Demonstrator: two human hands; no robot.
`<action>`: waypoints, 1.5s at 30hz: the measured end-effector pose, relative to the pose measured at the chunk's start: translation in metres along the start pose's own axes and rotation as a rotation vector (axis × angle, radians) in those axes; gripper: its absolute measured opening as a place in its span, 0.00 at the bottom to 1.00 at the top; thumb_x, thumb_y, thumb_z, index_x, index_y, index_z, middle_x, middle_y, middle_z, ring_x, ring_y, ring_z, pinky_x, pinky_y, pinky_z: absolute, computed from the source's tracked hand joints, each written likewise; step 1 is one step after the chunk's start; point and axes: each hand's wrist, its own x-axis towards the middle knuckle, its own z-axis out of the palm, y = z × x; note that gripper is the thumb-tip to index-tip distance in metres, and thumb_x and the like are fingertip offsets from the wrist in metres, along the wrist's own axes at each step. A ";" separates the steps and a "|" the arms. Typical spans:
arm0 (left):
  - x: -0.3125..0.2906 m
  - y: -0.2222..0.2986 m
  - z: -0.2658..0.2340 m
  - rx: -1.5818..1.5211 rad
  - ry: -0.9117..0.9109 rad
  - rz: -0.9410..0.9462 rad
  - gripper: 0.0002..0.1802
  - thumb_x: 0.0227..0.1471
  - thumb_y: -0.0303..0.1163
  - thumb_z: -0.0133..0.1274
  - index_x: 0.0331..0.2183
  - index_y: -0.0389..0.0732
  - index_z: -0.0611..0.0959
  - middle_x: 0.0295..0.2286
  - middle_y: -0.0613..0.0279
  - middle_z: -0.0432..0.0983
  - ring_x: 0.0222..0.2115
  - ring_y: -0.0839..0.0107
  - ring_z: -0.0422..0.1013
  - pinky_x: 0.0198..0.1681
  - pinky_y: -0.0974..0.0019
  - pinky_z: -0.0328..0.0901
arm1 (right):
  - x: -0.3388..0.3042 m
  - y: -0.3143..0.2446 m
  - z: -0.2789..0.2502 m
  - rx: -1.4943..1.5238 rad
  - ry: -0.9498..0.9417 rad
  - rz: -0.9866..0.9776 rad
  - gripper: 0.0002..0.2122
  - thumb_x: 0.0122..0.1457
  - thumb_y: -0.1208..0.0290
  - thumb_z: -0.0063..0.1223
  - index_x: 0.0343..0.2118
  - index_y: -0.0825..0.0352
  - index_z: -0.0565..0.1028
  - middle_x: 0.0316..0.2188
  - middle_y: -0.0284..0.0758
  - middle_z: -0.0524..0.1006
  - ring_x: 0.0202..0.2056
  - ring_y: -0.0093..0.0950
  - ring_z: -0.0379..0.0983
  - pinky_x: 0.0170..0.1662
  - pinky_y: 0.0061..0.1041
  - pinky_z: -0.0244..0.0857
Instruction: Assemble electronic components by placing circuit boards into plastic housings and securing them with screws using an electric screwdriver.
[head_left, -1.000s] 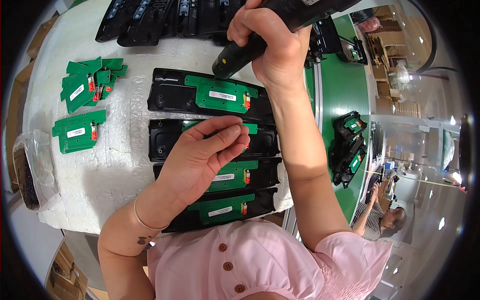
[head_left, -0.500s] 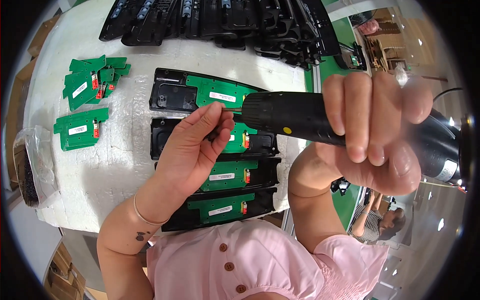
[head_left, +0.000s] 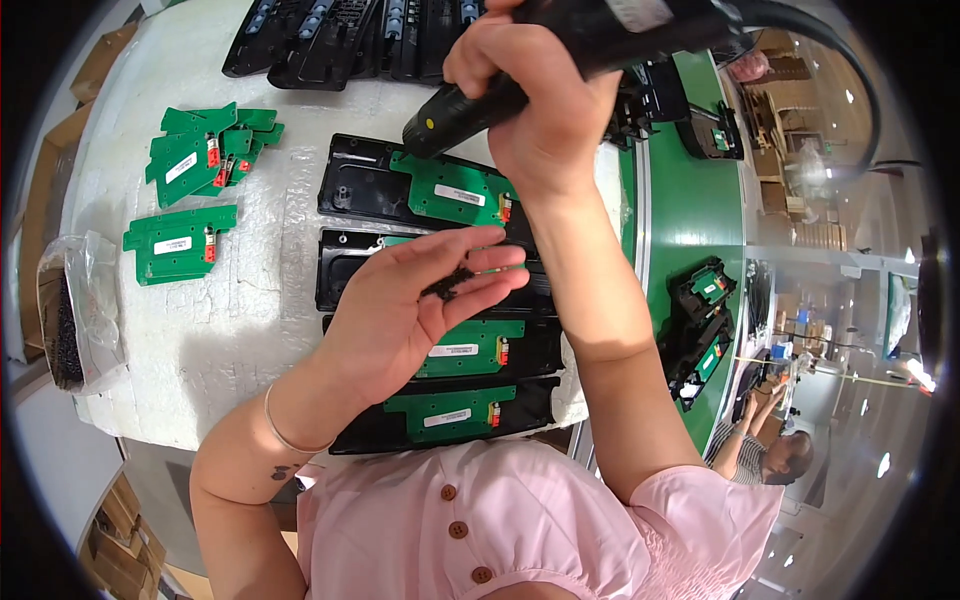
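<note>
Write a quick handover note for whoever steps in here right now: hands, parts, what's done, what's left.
Left hand: palm up over the second tray, small dark screws cupped on its fingers.
Right hand: gripping the black electric screwdriver, tip above the top tray.
Four black trays lie in a column, each with a green circuit board seated.
Spare boards lie at left, a bag of screws at the table edge.
Which boards are screwed down cannot be told; check each.
</note>
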 end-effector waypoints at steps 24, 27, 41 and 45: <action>-0.005 0.008 -0.027 -0.101 0.115 0.175 0.09 0.50 0.26 0.49 0.36 0.37 0.75 0.33 0.61 0.73 0.33 0.77 0.70 0.38 0.78 0.67 | -0.002 -0.011 0.010 -0.082 0.013 0.004 0.10 0.42 0.80 0.49 0.29 0.69 0.65 0.14 0.33 0.66 0.14 0.22 0.61 0.19 0.20 0.58; -0.003 0.009 -0.028 -0.177 0.116 0.176 0.08 0.50 0.28 0.49 0.35 0.37 0.75 0.31 0.62 0.73 0.31 0.79 0.71 0.35 0.80 0.68 | -0.015 -0.036 -0.015 0.056 -0.369 -0.286 0.11 0.45 0.75 0.39 0.34 0.66 0.65 0.18 0.25 0.62 0.18 0.18 0.57 0.27 0.21 0.52; -0.004 0.005 -0.025 -0.227 0.071 0.166 0.07 0.50 0.30 0.49 0.32 0.38 0.75 0.27 0.65 0.73 0.26 0.81 0.70 0.28 0.82 0.69 | -0.052 -0.078 -0.015 0.136 -0.419 -0.189 0.08 0.43 0.76 0.47 0.28 0.62 0.63 0.16 0.23 0.65 0.19 0.15 0.63 0.25 0.14 0.53; -0.005 0.003 -0.021 -0.185 0.058 0.115 0.06 0.50 0.31 0.49 0.31 0.39 0.76 0.26 0.66 0.73 0.26 0.80 0.70 0.27 0.82 0.68 | -0.060 -0.079 -0.012 0.119 -0.332 -0.164 0.07 0.42 0.76 0.47 0.26 0.63 0.63 0.15 0.23 0.66 0.18 0.15 0.63 0.26 0.14 0.55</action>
